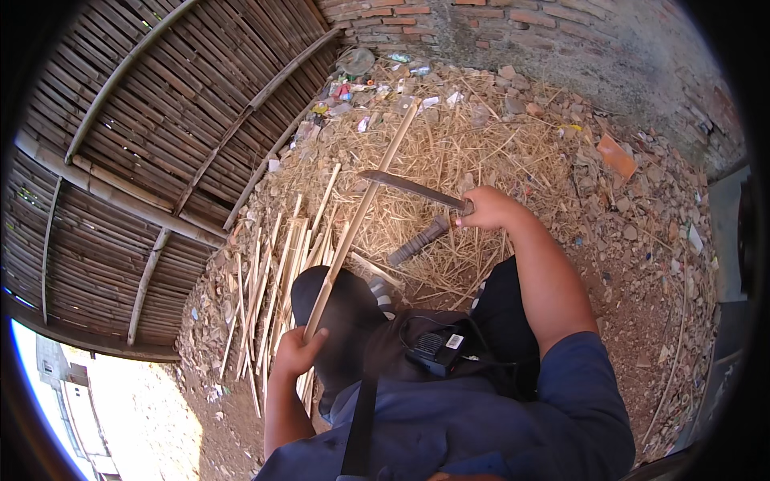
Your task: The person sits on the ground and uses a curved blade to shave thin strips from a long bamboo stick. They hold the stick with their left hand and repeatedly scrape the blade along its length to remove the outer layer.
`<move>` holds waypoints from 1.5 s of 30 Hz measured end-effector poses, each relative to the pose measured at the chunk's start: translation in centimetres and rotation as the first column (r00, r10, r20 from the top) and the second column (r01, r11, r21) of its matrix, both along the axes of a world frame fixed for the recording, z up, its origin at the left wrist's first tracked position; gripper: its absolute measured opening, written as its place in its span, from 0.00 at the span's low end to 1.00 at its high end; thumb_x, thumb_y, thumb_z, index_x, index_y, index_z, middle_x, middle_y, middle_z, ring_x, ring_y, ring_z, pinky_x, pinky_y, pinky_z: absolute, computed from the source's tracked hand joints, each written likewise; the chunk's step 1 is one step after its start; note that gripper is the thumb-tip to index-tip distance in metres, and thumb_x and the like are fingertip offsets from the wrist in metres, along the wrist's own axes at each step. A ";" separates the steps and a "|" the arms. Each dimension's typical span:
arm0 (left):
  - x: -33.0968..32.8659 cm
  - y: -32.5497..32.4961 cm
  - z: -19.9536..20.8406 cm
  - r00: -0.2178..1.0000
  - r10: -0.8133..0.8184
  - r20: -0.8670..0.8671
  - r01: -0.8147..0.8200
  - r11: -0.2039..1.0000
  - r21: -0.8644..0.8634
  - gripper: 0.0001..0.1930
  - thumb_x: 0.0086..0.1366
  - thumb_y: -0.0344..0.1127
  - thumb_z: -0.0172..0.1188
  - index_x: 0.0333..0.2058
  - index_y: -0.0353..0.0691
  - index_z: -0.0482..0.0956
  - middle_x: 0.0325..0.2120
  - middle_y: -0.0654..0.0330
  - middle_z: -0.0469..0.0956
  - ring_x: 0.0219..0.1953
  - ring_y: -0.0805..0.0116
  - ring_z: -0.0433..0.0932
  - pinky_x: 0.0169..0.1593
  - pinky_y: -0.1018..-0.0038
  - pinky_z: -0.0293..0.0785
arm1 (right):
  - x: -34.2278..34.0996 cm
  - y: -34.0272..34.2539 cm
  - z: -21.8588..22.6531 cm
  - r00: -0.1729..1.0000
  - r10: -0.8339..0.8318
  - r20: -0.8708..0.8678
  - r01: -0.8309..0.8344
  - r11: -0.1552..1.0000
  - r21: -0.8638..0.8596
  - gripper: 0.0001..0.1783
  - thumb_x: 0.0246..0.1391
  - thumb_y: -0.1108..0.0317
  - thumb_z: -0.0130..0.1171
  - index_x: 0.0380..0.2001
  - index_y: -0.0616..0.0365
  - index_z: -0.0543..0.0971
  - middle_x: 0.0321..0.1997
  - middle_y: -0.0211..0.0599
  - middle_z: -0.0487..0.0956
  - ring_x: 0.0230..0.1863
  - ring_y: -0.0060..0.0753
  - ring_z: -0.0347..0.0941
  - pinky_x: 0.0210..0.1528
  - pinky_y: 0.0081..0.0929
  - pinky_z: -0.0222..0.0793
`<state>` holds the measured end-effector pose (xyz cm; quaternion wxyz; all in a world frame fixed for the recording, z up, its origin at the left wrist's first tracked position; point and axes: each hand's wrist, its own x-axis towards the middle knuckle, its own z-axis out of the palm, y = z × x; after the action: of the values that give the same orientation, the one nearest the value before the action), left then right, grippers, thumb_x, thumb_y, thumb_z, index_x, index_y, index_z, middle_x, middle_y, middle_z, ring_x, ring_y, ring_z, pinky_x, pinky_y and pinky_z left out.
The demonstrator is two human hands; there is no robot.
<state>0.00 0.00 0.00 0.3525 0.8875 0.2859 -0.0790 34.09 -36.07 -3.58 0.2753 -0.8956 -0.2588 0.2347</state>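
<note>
A slatted bamboo wall (192, 88) rises at the left, and a brick wall (561, 40) closes the far side. Between them, straw-like shavings (481, 152) spread over stony ground, with litter along the far edge. Loose pale strips (295, 240) lie beside the left leg. The long strip (354, 228) slants over the shavings, its far end pointing forward and slightly right, its near end clamped in the left grip (301, 350). A dark blade (413, 187), closed in the right grip (489, 208), points left across the strip. Near that hand lies a ribbed grey piece (421, 240).
</note>
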 end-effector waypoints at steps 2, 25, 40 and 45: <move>0.1 -0.3 0.3 1.000 -0.003 -0.008 0.003 1.000 -0.008 0.22 0.64 0.49 0.66 0.33 0.29 0.83 0.20 0.61 0.79 0.23 0.76 0.75 0.28 0.74 0.71 | 0.0 0.1 -0.8 0.999 0.012 0.037 -0.013 1.000 0.028 0.28 0.46 0.50 0.72 0.46 0.58 0.82 0.40 0.52 0.81 0.45 0.50 0.79 0.49 0.41 0.72; 0.2 -0.5 1.1 1.000 0.007 0.008 -0.007 0.999 -0.046 0.21 0.65 0.47 0.65 0.30 0.29 0.82 0.18 0.64 0.78 0.22 0.78 0.72 0.25 0.75 0.68 | -0.4 1.2 -0.5 0.996 0.090 0.028 -0.090 0.996 -0.005 0.27 0.47 0.49 0.71 0.43 0.57 0.82 0.40 0.50 0.81 0.46 0.51 0.78 0.49 0.42 0.72; 0.6 -1.1 1.7 1.000 0.000 -0.024 0.000 1.000 -0.018 0.20 0.66 0.46 0.64 0.29 0.30 0.82 0.19 0.64 0.77 0.22 0.79 0.72 0.26 0.75 0.68 | -0.5 1.0 -0.2 0.996 0.087 -0.017 -0.087 0.996 -0.011 0.28 0.47 0.50 0.71 0.45 0.59 0.81 0.41 0.51 0.81 0.46 0.51 0.78 0.50 0.41 0.72; 0.5 -1.1 1.6 1.000 0.004 0.016 -0.003 0.996 -0.089 0.19 0.66 0.45 0.64 0.30 0.30 0.82 0.20 0.64 0.78 0.23 0.79 0.73 0.26 0.76 0.68 | -0.4 1.0 -0.7 0.996 0.090 0.008 -0.090 0.996 0.002 0.28 0.47 0.50 0.71 0.45 0.59 0.81 0.41 0.51 0.81 0.46 0.51 0.78 0.50 0.42 0.72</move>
<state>0.52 -1.12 1.57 0.3942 0.8711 0.2808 -0.0837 33.68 -35.09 -4.25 0.2644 -0.8837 -0.3000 0.2431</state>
